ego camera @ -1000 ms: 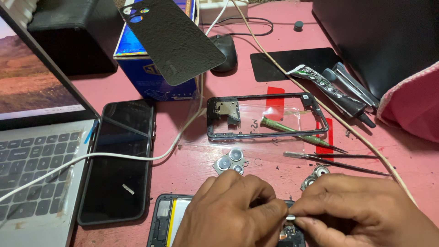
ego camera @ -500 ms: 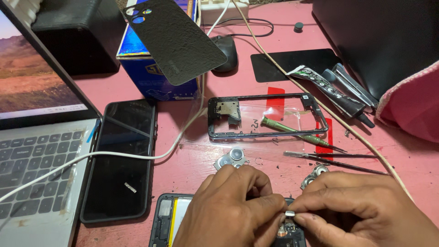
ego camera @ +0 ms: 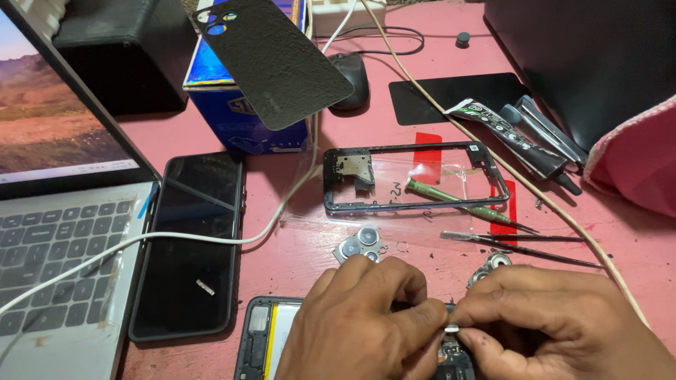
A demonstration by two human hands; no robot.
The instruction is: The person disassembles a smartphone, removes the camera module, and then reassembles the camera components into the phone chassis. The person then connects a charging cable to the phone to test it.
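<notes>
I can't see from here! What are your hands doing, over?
Both hands pinching a small metal part over opened phone. Camera lens cluster lying close by.

I am seeing my left hand (ego camera: 359, 324) and right hand (ego camera: 556, 327) meeting over the opened phone (ego camera: 267, 338) that is lying at the table's (ego camera: 282, 260) near edge. The laptop (ego camera: 63, 246) is sitting along the left edge, with a second phone (ego camera: 186, 246) lying just right of it. Behind my hands the camera lenses (ego camera: 360, 243) are resting, and behind those the phone frame (ego camera: 415, 177) is lying mid-table with a screwdriver (ego camera: 458, 200) across it. Tweezers (ego camera: 514, 243) are lying right of the lenses, and glue tubes (ego camera: 521, 137) are sitting toward the far right.
</notes>
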